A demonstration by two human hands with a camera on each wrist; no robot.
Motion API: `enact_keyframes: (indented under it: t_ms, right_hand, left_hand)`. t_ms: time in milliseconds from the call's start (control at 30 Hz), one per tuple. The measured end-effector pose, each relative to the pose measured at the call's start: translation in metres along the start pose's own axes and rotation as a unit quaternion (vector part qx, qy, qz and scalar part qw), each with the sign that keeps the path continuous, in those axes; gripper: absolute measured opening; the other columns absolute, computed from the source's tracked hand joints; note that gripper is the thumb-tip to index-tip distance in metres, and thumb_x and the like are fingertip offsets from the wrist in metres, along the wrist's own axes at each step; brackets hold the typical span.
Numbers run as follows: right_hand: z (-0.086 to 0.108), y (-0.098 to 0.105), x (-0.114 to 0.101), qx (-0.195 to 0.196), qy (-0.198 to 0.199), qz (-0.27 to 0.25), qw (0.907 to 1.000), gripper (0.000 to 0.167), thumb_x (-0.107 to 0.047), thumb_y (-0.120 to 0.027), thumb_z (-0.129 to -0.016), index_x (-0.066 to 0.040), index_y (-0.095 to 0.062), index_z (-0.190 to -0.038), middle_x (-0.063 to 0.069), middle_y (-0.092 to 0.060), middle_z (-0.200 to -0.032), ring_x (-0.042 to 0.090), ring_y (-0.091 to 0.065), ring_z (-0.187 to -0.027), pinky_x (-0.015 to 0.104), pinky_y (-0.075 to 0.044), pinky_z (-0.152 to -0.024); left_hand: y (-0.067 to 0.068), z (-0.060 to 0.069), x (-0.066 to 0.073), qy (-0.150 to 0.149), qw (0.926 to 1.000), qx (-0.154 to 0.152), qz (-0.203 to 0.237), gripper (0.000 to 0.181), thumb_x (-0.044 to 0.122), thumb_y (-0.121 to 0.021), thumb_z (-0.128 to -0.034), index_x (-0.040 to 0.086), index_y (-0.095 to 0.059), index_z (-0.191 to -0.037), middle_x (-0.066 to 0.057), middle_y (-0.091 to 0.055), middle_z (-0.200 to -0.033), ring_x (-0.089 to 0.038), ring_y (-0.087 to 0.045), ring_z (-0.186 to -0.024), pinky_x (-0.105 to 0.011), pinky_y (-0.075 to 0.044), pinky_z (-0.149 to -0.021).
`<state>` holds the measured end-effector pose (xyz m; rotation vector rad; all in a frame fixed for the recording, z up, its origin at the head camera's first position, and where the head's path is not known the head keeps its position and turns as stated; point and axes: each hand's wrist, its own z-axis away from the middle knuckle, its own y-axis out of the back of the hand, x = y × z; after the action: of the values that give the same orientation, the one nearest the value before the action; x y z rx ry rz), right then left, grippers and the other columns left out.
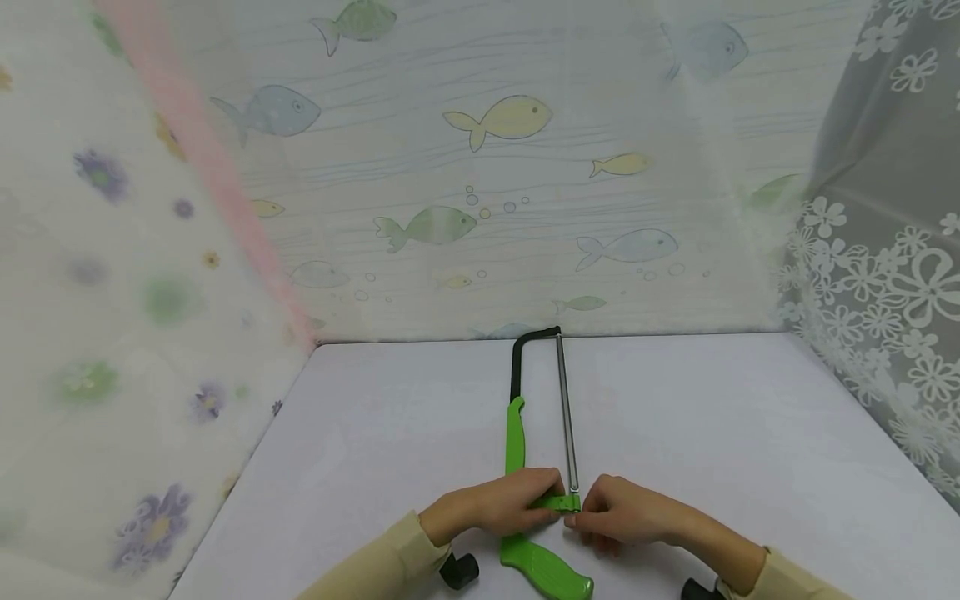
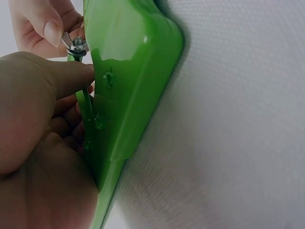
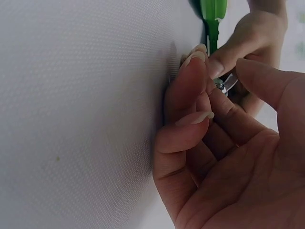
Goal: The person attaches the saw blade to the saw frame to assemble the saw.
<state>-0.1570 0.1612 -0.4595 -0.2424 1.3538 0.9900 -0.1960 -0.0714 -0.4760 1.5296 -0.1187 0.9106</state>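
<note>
Hacksaw point(image 1: 515, 442): lying on the white table point(image 1: 375, 433), black frame point(image 1: 517, 367) toward the far edge, green grip point(image 1: 553, 572) at the near end, blade point(image 1: 567, 408) along its right side
Wing nut point(image 2: 77, 46): on a threaded stud at the hacksaw's green blade bracket point(image 1: 570, 503), between the right thumb and a finger behind it
Left hand point(image 1: 513, 500): laid across the hacksaw just beyond the grip, thumb and fingers curled in from either side, gripping the bracket
Right hand point(image 1: 633, 510): just right of the hacksaw, beside the bracket, thumb and finger drawn almost together to pinch the wing nut, the other fingers bent
Sleeves point(image 1: 382, 558): pale yellow, one on either side of the hacksaw, both forearms slanting inward from its near end
Fish-print curtain point(image 1: 450, 167): upright behind the hacksaw's far tip
</note>
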Motion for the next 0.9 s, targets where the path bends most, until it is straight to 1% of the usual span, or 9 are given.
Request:
enact_keyframes:
  t_ms: [233, 533, 767, 900]
  right_hand:
    - [0.0003, -0.0009, 0.0005, 0.006, -0.006, -0.002, 1.0, 0.041, -0.028, -0.064, -0.101, -0.002, -0.071, -0.071, 0.0, -0.062, -0.059, 0.011, -0.054, -0.051, 0.024, -0.044, -0.048]
    - [0.0049, 0.0031, 0.0027, 0.001, 0.005, 0.001, 1.0, 0.04, -0.027, -0.064, -0.101, -0.002, -0.072, -0.072, 0.0, -0.062, -0.06, 0.01, -0.054, -0.052, 0.022, -0.043, -0.048]
    - [0.007, 0.0073, 0.0047, 0.001, 0.011, 0.013, 0.9999, 0.033, -0.024, -0.066, -0.099, -0.005, -0.073, -0.074, -0.001, -0.063, -0.063, 0.009, -0.055, -0.054, 0.023, -0.044, -0.049]
    - [0.0063, 0.0089, 0.0059, -0.003, 0.017, 0.023, 0.9996, 0.028, -0.021, -0.067, -0.098, -0.005, -0.072, -0.075, -0.003, -0.061, -0.063, 0.007, -0.054, -0.053, 0.021, -0.041, -0.049]
  left_hand:
    - [0.0, 0.0004, 0.0007, 0.005, 1.0, -0.001, 0.005, 0.008, 0.015, -0.059, -0.1052, 0.012, -0.055, -0.111, 0.012, -0.052, -0.096, 0.001, -0.047, -0.085, -0.014, -0.043, -0.075]
    - [-0.0006, 0.0, 0.0001, 0.007, 0.9999, -0.002, 0.007, 0.008, 0.015, -0.06, -0.1047, 0.012, -0.055, -0.111, 0.012, -0.052, -0.096, 0.002, -0.047, -0.085, -0.014, -0.043, -0.075]
    - [-0.0011, -0.0004, -0.0016, 0.007, 1.0, -0.001, 0.004, 0.008, 0.015, -0.059, -0.1048, 0.012, -0.055, -0.111, 0.012, -0.052, -0.096, 0.001, -0.048, -0.085, -0.014, -0.043, -0.075]
    - [-0.0003, -0.0001, -0.0014, 0.002, 1.0, -0.001, 0.001, 0.008, 0.015, -0.059, -0.1047, 0.012, -0.055, -0.111, 0.011, -0.052, -0.096, 0.001, -0.048, -0.085, -0.014, -0.043, -0.075]
